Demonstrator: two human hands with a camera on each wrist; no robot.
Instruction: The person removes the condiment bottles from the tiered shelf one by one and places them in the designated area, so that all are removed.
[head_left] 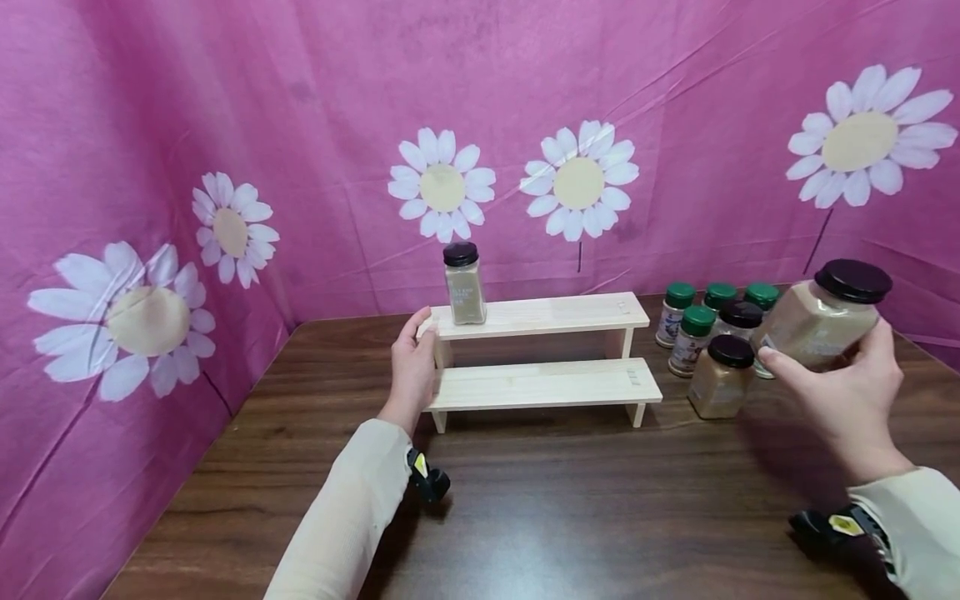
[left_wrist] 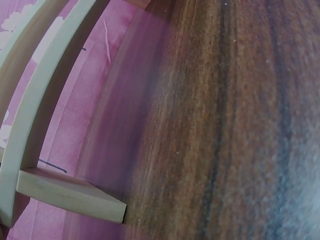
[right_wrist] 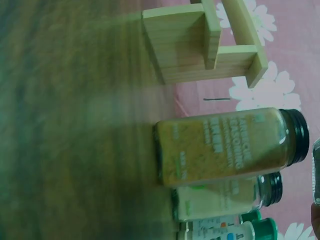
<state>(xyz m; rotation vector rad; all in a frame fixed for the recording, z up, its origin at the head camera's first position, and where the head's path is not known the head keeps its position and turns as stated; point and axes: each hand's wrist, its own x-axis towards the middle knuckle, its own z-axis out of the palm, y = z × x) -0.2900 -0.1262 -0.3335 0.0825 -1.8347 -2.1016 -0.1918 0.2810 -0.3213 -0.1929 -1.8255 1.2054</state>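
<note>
A two-step wooden rack (head_left: 547, 385) stands on the table, and a seasoning bottle with a black lid (head_left: 467, 293) is upright at the left end of its upper step. My left hand (head_left: 412, 371) grips the rack's left end with thumb and fingers at the upper step; the left wrist view shows the rack's pale boards (left_wrist: 52, 85) but not the hand. Raised above the table on the right, a larger black-lidded jar of beige powder (head_left: 813, 325) tilts in my right hand (head_left: 855, 400), thumb across its near side. Only a sliver of that jar (right_wrist: 316, 170) shows in the right wrist view.
Right of the rack, a black-lidded jar of brown seasoning (head_left: 720, 383) stands in front of another black-lidded jar (head_left: 738, 319). Several small green-capped shakers (head_left: 691, 346) cluster around them. A pink cloth with daisies (head_left: 510, 108) hangs behind the brown table (head_left: 525, 500).
</note>
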